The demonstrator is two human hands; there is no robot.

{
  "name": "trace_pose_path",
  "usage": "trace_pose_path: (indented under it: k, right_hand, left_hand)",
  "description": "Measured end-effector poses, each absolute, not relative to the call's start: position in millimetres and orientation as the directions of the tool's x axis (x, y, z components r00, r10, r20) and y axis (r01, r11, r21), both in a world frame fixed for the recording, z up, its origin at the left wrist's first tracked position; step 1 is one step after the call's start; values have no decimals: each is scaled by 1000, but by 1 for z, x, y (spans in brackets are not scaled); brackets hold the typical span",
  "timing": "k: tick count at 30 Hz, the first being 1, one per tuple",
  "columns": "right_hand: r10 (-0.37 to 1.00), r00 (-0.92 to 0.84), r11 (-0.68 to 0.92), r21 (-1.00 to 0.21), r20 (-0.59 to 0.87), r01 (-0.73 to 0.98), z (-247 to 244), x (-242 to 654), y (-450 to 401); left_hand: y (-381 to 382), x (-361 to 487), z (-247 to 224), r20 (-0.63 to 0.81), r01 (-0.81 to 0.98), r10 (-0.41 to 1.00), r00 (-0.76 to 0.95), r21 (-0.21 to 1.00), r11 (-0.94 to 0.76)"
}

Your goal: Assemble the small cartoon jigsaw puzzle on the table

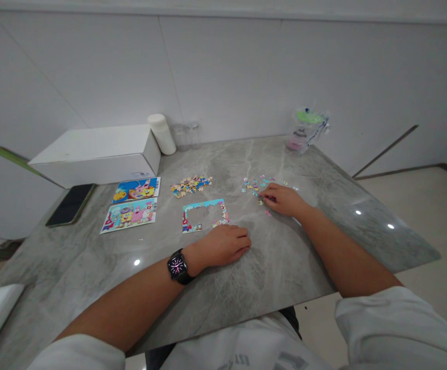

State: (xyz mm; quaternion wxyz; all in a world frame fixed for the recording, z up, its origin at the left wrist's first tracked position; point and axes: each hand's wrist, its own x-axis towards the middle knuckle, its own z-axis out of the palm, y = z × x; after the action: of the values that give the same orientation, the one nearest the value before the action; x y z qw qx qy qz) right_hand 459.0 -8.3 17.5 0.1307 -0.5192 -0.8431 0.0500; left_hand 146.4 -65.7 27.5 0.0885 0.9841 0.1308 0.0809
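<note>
A puzzle frame (185,208) of joined jigsaw pieces lies on the grey marbled table, its middle bare and its lower edge partly filled. Just below its lower right corner rests my left hand (227,244), palm down. Its fingers are loosely bent and slightly apart, and no held thing shows. My right hand (279,199) is at the scattered loose puzzle pieces (251,184) to the right of the frame. Thumb and fingertips are brought together low over a puzzle piece, mostly hidden by the fingers. A pink piece (268,213) lies below that hand.
Behind the frame is a pile of puzzle pieces (191,186). Two cartoon picture cards (132,215) and a phone (71,204) lie left. A white box (95,149), white bottle (162,134), clear cups (186,136) and plastic bag (306,131) stand along the wall.
</note>
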Motion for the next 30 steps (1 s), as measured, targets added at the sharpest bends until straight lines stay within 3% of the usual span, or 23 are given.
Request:
trace_pose_path:
  k: [10, 18, 24, 30]
  right_hand:
    - [863, -477, 505, -249, 164, 827, 20, 446, -13]
    - [933, -317, 338, -121, 169, 933, 16, 443, -7]
    - [928, -279, 336, -230, 246, 913, 15, 447, -4]
    - [941, -96, 200, -303, 324, 932, 12, 470, 1]
  left_hand:
    - [-66, 147, 26, 136, 242, 273, 953, 206, -948]
    - [-67, 147, 29, 116, 247, 274, 955, 204, -947]
    - [-67, 147, 30, 118, 243, 273, 955, 219, -945]
    - [-67, 147, 30, 121, 243, 271, 955, 206, -948]
